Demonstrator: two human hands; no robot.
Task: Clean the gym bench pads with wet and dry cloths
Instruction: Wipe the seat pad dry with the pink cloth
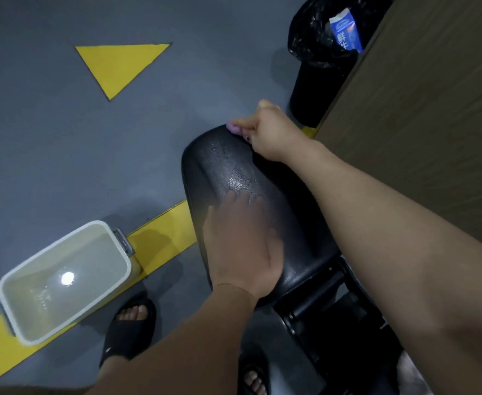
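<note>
Lower left of the frame: a white basin (48, 249) of water, sitting on a yellow stripe (160, 232) across the grey floor. Upper left: a yellow triangle (120, 67). Upper right: a black bin (314, 89) lined with a bag, a blue carton (345, 32) inside, close beside a brown wall (433, 95).

Centre: the black bench pad (228, 163), wet and shiny in the middle. Left hand (242, 243) laid flat on its near half, fingers straight and close together. Right hand (268, 132) at the far end, arm stretched along the pad, fingers curled round a pink cloth (232, 127) against the edge.

Most of the cloth hidden under the hand. Bench frame at lower right dark, hard to make out.
</note>
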